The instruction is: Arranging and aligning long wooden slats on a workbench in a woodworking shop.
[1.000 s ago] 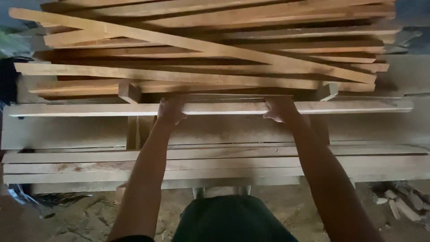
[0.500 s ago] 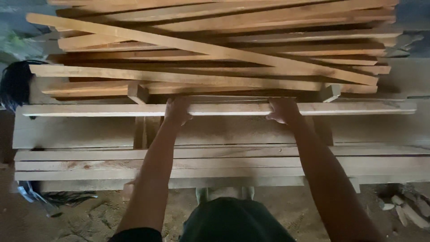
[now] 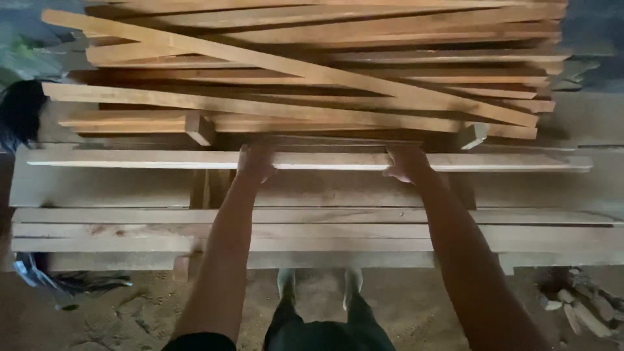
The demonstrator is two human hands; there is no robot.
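Fingers (image 3: pixel 250 156) of both hands grip long flat pale plank (image 3: pixel 162 158), rough-sawn.

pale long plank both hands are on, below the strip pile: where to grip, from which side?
Grip the pale plank on its near long edge, coming from the front, hands spread either side of its middle. It lies flat and level and runs far past both hands, so one central hold would probably let it tip. The left hand and right hand already sit so. The strip pile blocks its far edge.

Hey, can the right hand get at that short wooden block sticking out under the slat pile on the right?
Probably yes: the right hand grips the pale plank just below-left of the block, with nothing between them.
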